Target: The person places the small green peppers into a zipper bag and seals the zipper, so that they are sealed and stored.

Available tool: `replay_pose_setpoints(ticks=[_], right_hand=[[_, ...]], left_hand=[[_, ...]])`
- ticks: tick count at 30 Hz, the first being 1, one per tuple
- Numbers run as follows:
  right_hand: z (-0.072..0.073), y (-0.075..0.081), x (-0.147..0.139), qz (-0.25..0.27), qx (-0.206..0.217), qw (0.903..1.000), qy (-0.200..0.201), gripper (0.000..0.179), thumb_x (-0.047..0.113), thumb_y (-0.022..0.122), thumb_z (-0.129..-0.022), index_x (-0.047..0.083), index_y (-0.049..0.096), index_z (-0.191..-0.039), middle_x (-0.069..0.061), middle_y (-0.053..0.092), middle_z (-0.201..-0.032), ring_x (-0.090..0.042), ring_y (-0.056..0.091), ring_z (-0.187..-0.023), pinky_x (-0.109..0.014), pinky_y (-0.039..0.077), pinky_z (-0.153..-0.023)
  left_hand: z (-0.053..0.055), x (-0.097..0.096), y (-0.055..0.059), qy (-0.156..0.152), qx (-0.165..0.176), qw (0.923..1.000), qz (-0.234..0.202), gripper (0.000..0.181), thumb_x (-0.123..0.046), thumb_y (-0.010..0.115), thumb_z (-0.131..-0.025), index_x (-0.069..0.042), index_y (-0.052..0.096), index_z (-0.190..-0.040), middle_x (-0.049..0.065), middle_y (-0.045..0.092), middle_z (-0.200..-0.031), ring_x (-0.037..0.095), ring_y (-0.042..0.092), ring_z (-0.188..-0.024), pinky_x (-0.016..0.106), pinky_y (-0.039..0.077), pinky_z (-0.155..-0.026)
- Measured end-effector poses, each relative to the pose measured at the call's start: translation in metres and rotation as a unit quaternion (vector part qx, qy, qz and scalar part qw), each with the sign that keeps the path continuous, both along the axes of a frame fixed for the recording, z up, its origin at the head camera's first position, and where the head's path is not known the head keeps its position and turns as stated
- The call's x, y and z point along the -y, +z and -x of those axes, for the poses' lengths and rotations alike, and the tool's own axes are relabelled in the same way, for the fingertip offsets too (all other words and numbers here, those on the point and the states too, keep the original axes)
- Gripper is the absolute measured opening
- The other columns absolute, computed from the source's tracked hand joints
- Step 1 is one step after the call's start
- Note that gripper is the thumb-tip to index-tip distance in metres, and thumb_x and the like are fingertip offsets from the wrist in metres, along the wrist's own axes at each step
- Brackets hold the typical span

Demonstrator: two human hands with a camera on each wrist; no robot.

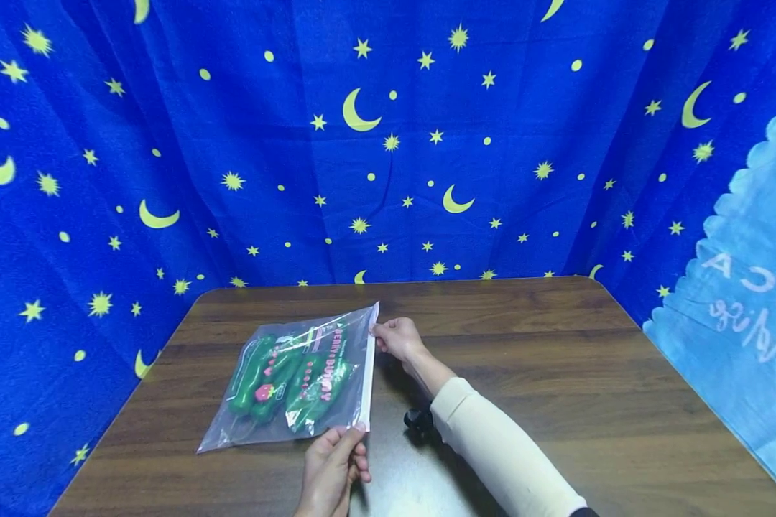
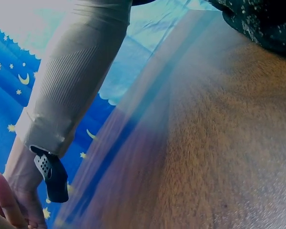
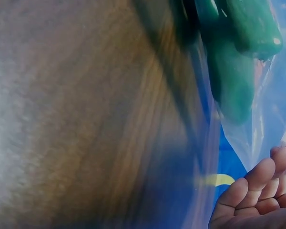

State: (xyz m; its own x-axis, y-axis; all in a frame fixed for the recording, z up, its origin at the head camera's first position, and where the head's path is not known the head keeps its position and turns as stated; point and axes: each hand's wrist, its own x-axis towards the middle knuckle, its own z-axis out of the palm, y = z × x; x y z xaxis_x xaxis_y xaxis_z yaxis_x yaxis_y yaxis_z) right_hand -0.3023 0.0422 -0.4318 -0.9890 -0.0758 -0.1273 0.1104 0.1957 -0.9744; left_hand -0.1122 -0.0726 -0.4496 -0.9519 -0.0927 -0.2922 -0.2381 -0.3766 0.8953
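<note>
A clear plastic zip bag (image 1: pixel 271 431) with pink lettering and a strawberry print is stretched between both hands, tilted over the table. Inside it lie several long, rounded green things (image 1: pixel 252 380), glossy and smooth through the plastic. My left hand (image 1: pixel 333 463) pinches the near end of the bag's white zip strip (image 1: pixel 368 380) between thumb and fingers. At the strip's far end, my right hand (image 1: pixel 401 339) grips the other corner. The right wrist view shows the curled fingers (image 3: pixel 260 174) beside the hanging bag. In the left wrist view only a few left-hand fingers (image 2: pixel 5 200) appear.
The brown wooden table (image 1: pixel 524 337) reaches back to a blue curtain (image 1: pixel 414 165) with moons and stars. A light blue cloth (image 1: pixel 750 301) hangs at the right. A cream sleeve (image 1: pixel 491 445) covers the right forearm, with a small black device (image 1: pixel 417 424) at its wrist.
</note>
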Motion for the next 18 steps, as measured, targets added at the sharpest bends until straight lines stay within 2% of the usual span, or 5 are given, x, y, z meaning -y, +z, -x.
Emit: replay_pose_setpoints(ticks=[18], right_hand=[[0.018, 0.005, 0.004, -0.009, 0.020, 0.9997, -0.007, 0.019, 0.014, 0.061, -0.085, 0.011, 0.057, -0.067, 0.003, 0.053, -0.055, -0.005, 0.047, -0.048, -0.018, 0.038, -0.046]], left_hand=[[0.001, -0.001, -0.001, 0.009, 0.001, 1.0000, 0.003, 0.022, -0.016, 0.059, -0.089, -0.014, 0.049, -0.070, -0.007, 0.051, -0.059, 0.005, 0.048, -0.046, 0.021, 0.047, -0.043]])
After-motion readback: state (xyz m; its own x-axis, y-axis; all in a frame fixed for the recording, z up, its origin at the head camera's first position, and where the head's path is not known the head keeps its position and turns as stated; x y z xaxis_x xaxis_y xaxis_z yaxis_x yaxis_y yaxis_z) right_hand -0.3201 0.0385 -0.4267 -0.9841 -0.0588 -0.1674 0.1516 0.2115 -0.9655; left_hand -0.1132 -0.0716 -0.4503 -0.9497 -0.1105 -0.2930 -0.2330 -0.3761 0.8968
